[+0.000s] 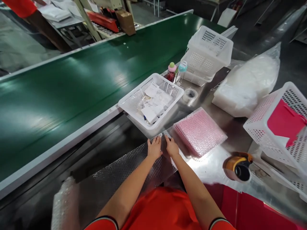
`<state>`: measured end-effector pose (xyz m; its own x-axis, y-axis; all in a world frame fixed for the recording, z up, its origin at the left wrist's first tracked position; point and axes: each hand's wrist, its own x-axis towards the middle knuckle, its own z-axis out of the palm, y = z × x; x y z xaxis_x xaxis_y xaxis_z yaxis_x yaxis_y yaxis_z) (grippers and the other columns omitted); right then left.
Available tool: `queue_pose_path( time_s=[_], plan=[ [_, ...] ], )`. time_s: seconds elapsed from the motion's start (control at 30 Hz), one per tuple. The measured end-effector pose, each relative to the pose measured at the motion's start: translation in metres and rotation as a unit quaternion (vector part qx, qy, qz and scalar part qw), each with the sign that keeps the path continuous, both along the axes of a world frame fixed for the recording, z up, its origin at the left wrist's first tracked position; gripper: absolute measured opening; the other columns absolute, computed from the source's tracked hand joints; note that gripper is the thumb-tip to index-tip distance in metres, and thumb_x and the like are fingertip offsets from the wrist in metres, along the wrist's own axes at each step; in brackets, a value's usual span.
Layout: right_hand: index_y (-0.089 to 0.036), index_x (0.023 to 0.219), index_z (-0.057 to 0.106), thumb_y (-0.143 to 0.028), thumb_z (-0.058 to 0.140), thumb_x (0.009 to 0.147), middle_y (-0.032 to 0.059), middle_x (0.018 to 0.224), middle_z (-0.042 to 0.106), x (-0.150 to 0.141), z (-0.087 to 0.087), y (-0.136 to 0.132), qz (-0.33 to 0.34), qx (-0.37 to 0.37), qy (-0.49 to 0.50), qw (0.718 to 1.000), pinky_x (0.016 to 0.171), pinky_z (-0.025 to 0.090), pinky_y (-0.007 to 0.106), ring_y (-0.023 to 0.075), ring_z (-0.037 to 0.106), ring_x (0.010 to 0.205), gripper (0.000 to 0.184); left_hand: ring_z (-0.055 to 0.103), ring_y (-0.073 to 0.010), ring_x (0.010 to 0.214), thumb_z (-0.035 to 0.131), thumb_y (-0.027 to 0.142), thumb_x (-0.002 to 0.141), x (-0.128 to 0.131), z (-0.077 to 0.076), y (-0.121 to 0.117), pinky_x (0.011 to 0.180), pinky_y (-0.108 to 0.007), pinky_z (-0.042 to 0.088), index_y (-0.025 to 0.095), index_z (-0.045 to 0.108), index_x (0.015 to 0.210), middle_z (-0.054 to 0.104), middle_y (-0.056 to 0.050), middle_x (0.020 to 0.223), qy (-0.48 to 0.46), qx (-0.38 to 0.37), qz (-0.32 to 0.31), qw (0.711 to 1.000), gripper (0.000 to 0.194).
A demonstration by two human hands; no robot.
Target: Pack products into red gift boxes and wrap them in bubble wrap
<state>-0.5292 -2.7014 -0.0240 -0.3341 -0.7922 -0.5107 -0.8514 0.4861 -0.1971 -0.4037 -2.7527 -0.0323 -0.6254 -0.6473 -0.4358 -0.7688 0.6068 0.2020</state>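
My left hand (154, 148) and my right hand (171, 146) lie side by side, fingers stretched flat on the far end of a clear bubble-wrap sheet (115, 174) spread across the steel table. Neither hand grips anything. Just beyond my fingertips stands a white perforated basket (130, 100) holding several small white packets. A stack of pink bubble-wrap bags (199, 131) lies right of my right hand, close but apart from it.
A green conveyor belt (72, 86) runs along the left. Stacked white baskets (207, 54), two small bottles (176, 72), a tape roll (190, 95), a clear plastic bag bundle (247, 84), an orange tape dispenser (237, 166) and a basket with a red item (284, 123) lie around.
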Motion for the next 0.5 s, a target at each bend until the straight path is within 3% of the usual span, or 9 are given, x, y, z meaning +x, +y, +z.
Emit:
queue_pose_path(
  time_s=[0.13, 0.23, 0.3, 0.4, 0.5],
  plan=[
    [-0.031, 0.161, 0.026, -0.011, 0.032, 0.097, 0.0166, 0.136, 0.055, 0.002, 0.004, -0.005, 0.002, 0.009, 0.001, 1.000, 0.086, 0.054, 0.034, 0.0256, 0.070, 0.106, 0.068, 0.028, -0.0325, 0.152, 0.072, 0.031, 0.082, 0.001, -0.002, 0.000, 0.123, -0.065, 0.020, 0.023, 0.033, 0.158, 0.026, -0.011, 0.169, -0.003, -0.004, -0.006, 1.000, 0.086],
    [-0.032, 0.161, 0.028, -0.010, 0.033, 0.097, 0.0167, 0.135, 0.057, -0.002, 0.011, 0.025, -0.005, 0.018, 0.004, 1.000, 0.085, 0.053, 0.032, 0.0251, 0.070, 0.105, 0.068, 0.029, -0.0328, 0.152, 0.071, 0.034, 0.084, 0.001, -0.001, 0.000, 0.122, -0.067, 0.020, 0.023, 0.033, 0.158, 0.026, -0.010, 0.169, -0.007, -0.010, -0.012, 1.000, 0.085],
    [-0.032, 0.160, 0.031, -0.008, 0.035, 0.096, 0.0157, 0.131, 0.059, -0.008, 0.013, 0.079, -0.015, 0.030, 0.008, 0.999, 0.083, 0.052, 0.030, 0.0243, 0.070, 0.103, 0.069, 0.029, -0.0331, 0.151, 0.070, 0.035, 0.085, 0.002, 0.000, 0.001, 0.122, -0.068, 0.020, 0.022, 0.033, 0.158, 0.025, -0.011, 0.169, -0.011, -0.014, -0.014, 1.000, 0.083],
    [-0.031, 0.158, 0.036, -0.004, 0.034, 0.092, 0.0134, 0.123, 0.063, -0.017, 0.010, 0.201, -0.049, 0.053, 0.023, 0.997, 0.075, 0.051, 0.027, 0.0223, 0.071, 0.091, 0.072, 0.028, -0.0338, 0.152, 0.069, 0.037, 0.086, 0.002, 0.001, 0.000, 0.121, -0.068, 0.021, 0.021, 0.033, 0.158, 0.025, -0.011, 0.169, -0.014, -0.012, -0.018, 1.000, 0.082],
    [-0.024, 0.149, 0.052, 0.001, 0.032, 0.082, 0.0130, 0.117, 0.065, -0.020, 0.006, 0.308, -0.143, 0.015, 0.042, 0.989, 0.061, 0.047, 0.023, 0.0154, 0.068, 0.069, 0.075, 0.027, -0.0349, 0.152, 0.068, 0.039, 0.087, 0.003, -0.001, -0.001, 0.121, -0.068, 0.022, 0.023, 0.033, 0.159, 0.025, -0.011, 0.169, -0.010, -0.003, -0.021, 1.000, 0.082]
  ],
)
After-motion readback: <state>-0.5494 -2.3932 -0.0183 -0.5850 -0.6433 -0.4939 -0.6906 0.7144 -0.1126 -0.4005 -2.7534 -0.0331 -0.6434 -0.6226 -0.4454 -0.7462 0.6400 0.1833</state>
